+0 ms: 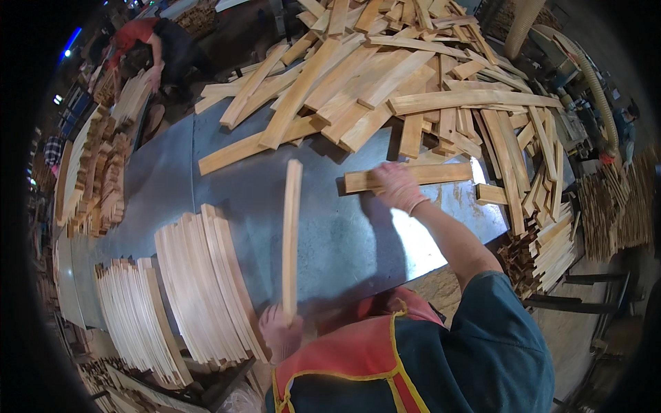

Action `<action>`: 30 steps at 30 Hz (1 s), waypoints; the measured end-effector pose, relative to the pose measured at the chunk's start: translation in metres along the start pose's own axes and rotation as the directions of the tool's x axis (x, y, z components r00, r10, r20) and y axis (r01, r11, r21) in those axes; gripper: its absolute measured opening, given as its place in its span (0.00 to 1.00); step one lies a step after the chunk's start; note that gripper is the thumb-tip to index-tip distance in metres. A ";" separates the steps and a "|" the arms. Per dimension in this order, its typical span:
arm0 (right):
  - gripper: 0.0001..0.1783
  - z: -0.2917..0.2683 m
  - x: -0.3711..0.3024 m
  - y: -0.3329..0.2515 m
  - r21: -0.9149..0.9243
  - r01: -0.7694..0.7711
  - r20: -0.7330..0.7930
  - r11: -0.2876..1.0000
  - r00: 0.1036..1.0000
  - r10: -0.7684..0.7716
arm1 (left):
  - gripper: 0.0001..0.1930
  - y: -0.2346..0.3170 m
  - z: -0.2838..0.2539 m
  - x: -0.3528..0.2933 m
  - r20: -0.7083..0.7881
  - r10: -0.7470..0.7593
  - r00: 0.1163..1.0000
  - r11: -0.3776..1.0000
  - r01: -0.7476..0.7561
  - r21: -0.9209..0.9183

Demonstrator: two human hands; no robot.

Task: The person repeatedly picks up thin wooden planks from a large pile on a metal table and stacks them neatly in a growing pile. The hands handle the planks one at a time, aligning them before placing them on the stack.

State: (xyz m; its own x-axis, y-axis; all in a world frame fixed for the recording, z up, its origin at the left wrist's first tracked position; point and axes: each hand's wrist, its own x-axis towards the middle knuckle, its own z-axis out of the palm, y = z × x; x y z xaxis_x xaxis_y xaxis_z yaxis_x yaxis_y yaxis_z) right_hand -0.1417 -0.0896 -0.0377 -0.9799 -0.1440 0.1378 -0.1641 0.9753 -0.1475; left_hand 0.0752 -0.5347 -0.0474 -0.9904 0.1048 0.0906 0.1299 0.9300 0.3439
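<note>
My left hand [280, 332], in a pale glove, grips the near end of a narrow wooden slat [292, 234] that points away from me over the metal table [330, 206]. Farther off to the right, my gloved right hand [398, 186] is closed over the middle of a wider wooden board [441, 173] lying crosswise on the table; its fingertips are partly hidden. Beside my left hand, a row of slats set on edge [206, 286] stands at the table's near side.
A big loose heap of boards [385, 76] covers the far side. More stacked slats [138, 316] stand at the near left, and others [93, 172] beyond. A co-worker in a red top [138, 34] bends over boards at the far left. A ribbed hose [597, 96] hangs at right.
</note>
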 end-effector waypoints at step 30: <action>0.47 -0.048 0.139 0.004 0.005 0.176 0.432 0.984 0.887 -0.161 | 0.48 0.108 0.084 0.097 0.151 -0.419 0.895 0.907 0.407 0.106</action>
State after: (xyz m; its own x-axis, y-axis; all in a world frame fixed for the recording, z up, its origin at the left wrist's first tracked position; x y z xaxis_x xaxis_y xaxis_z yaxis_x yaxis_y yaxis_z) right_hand -0.2726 -0.0976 0.0280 -0.8919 -0.3572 -0.2772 -0.3349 0.9338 -0.1259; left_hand -0.0114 -0.3944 -0.0795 -0.9485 -0.2425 -0.2040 -0.2899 0.9240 0.2495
